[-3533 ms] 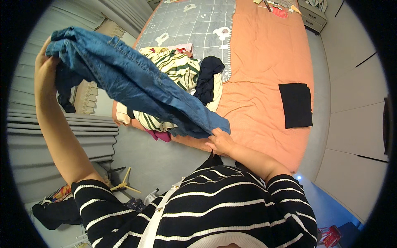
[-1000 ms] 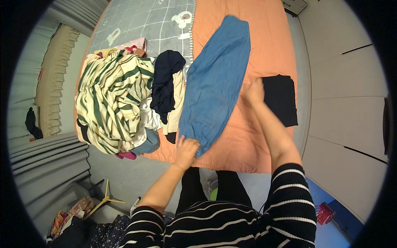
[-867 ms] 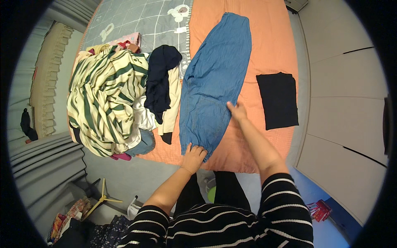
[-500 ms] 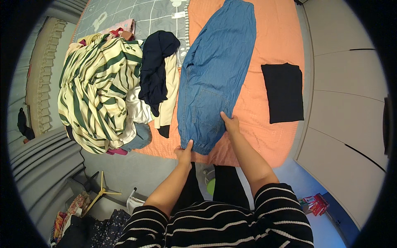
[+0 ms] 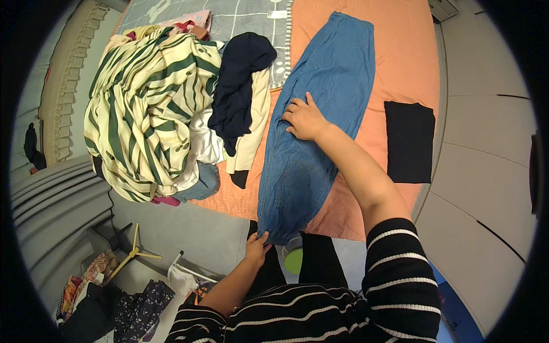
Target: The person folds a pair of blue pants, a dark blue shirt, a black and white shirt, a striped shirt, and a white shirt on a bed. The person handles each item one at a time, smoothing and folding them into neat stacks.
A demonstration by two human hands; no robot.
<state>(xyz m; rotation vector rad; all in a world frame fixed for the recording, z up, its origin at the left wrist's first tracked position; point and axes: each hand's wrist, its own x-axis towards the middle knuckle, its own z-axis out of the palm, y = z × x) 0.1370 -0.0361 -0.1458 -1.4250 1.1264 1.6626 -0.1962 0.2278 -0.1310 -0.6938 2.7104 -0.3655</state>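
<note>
Along the bed's near edge: the waist end of your blue denim trousers (image 5: 306,163) juts past the orange bed cover (image 5: 394,63).
Right of the denim: a strip of orange parts it from the folded black garment (image 5: 409,143).
Left of the denim: a cream garment (image 5: 254,126) lies just beside it, leaving you a narrow gap.
Your left hand (image 5: 257,250): pinching the waist's left corner between thumb and fingers.
Your right hand (image 5: 306,120): spread on the denim near its left side, thumb apart from bent fingers.
Bed: grey patterned blanket (image 5: 246,20) on the far left, beyond the clothes.
Room: grey floor (image 5: 183,220), curtain (image 5: 63,200) to your left, pale cabinet fronts (image 5: 480,148) to your right.
Count: one denim pair, one folded black garment, one navy garment (image 5: 243,86), one striped garment (image 5: 151,108).
</note>
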